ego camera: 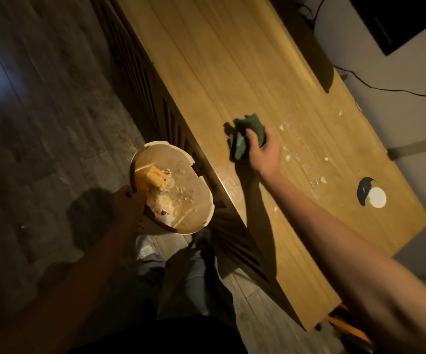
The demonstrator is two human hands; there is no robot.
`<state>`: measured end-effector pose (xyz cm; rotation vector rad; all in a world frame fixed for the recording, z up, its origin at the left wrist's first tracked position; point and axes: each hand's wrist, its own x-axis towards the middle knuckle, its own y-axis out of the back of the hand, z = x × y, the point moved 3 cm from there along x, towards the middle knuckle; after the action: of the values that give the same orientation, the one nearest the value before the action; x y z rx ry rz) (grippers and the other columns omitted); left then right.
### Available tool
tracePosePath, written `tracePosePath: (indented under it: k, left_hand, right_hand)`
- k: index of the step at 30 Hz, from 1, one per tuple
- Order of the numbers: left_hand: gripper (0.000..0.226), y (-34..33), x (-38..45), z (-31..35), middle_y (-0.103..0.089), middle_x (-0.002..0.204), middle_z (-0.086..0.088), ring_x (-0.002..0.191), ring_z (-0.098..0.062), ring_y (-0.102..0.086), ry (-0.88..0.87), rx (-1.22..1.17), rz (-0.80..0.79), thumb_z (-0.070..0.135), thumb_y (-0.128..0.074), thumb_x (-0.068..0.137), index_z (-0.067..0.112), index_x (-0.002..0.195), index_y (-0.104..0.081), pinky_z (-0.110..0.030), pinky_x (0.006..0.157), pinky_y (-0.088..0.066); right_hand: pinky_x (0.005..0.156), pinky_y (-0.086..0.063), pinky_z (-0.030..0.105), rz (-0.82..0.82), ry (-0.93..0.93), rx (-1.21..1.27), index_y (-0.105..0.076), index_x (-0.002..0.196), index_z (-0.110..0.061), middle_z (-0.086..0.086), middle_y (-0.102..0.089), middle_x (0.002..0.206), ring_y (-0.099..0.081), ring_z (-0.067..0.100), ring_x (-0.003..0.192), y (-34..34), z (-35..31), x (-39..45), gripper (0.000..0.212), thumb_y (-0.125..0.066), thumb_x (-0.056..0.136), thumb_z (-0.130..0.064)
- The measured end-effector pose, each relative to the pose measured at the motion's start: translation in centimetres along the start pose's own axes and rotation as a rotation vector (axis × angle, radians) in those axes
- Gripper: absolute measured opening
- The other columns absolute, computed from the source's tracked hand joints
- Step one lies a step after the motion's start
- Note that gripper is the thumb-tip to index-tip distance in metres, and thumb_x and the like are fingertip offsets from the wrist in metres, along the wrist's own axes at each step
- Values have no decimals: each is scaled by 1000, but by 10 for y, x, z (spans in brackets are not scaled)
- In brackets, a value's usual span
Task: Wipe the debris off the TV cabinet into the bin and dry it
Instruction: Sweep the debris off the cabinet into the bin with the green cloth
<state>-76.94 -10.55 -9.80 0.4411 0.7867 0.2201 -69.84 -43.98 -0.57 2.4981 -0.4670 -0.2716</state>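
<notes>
The wooden TV cabinet (232, 60) runs diagonally across the view. White crumbs of debris (306, 159) lie scattered on its near end, with wet smears near the front edge. My right hand (263, 149) grips a crumpled dark green cloth (245, 136) just above the cabinet top, left of the crumbs. My left hand (130, 200) holds the rim of a round beige bin (199, 200), tilted against the cabinet's front edge. Inside the bin lie a yellow packet and white scraps.
A white round disc (377, 198) with a dark shadow beside it sits near the cabinet's right end. A black cable (385, 89) crosses the pale wall behind, under a dark screen (398, 19). My legs and a shoe stand on the grey floor (41, 111).
</notes>
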Motion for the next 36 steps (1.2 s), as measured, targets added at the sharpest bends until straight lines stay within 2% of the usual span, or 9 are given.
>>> tracePosePath:
  k: [4,9,11,13,17,19,25,29,36]
  left_hand:
    - [16,-11,-1,1,-63,88,-18,80,-29,-60,-62,-30,67,14,-65,90,0,95,-62,-39,71,-51]
    - [36,-15,0,0,-67,100,-16,92,-29,-61,-47,-137,123,20,-77,80,3,111,-70,-48,83,-51]
    - [36,-16,0,0,-67,87,-19,81,-28,-58,-32,-175,133,32,-72,70,6,94,-70,-45,75,-48]
    - [39,-18,1,-2,-60,60,-1,60,-22,-50,-30,-196,158,44,-64,56,8,71,-61,-33,60,-43]
    - [38,-23,6,-4,-48,38,16,36,2,-42,-66,-223,201,43,-56,55,11,69,-71,-17,40,-36]
    - [13,-24,8,-6,-46,40,12,38,1,-38,-62,-212,186,33,-57,59,26,54,-65,-23,51,-34]
    - [17,-25,11,-7,-42,42,11,44,-3,-34,-83,-246,198,23,-59,63,13,54,-48,-16,40,-29]
    - [17,-25,14,-12,-52,53,-1,54,-14,-46,-44,-242,184,12,-64,73,11,59,-54,-29,55,-39]
    - [12,-21,12,-14,-62,70,-14,68,-24,-57,-21,-232,125,19,-68,69,8,69,-65,-39,65,-49]
  right_hand:
    - [104,-50,32,112,-18,-45,-59,139,-13,1,-67,128,-61,13,119,58,22,58,35,-55,105,-24]
    - [113,-40,33,152,51,-300,-54,140,-30,-12,-59,135,-51,7,127,133,54,132,35,-50,105,-22]
    - [112,-40,36,178,45,-413,-53,136,-38,-9,-61,138,-51,9,126,165,74,159,37,-51,104,-20]
    - [114,-44,43,176,3,-517,-50,133,-43,-4,-63,138,-54,14,126,193,98,185,41,-53,102,-18]
    - [109,-48,57,141,-127,-686,-48,139,-36,10,-60,141,-56,37,130,230,147,214,42,-54,102,-16]
    - [108,-47,59,130,-179,-704,-50,141,-30,15,-59,141,-55,41,130,229,163,214,39,-51,105,-16]
    - [115,-41,51,238,-223,-569,-48,143,-37,4,-60,145,-55,31,134,189,165,196,45,-52,103,-16]
    - [109,-43,50,206,-99,-606,-50,140,-34,5,-63,139,-59,33,127,158,143,181,37,-51,104,-25]
    - [107,-49,47,139,26,-553,-46,142,-38,-6,-58,145,-59,25,129,87,105,125,44,-52,101,-22]
